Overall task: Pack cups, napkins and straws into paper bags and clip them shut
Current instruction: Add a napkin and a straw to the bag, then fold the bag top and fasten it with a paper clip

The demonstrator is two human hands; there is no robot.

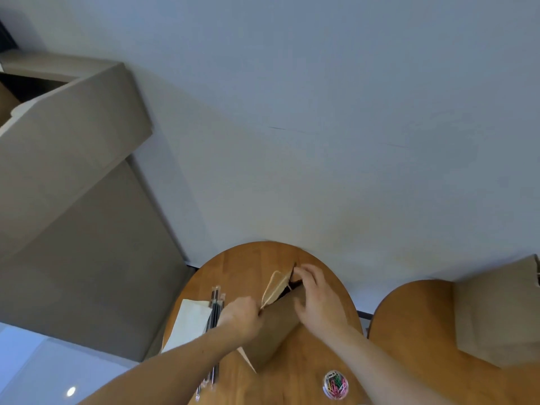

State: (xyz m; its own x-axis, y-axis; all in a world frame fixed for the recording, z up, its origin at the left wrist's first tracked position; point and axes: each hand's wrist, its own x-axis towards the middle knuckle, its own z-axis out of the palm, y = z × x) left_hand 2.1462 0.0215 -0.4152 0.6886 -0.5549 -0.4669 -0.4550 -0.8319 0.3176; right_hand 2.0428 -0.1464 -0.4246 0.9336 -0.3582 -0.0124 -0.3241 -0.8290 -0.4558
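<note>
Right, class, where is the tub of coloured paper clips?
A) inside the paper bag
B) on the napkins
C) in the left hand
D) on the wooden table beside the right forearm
D: the clear tub of paper clips stands on the wooden table, apart from the paper bag and the napkins.

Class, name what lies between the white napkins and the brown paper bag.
The black straws lie there, beside the left hand gripping the paper bag; head view shows it.

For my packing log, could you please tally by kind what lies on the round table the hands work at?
Bag: 1
Napkin pile: 1
Straw bunch: 1 (single straws too blurred to count)
Clip tub: 1
Total: 4
</note>
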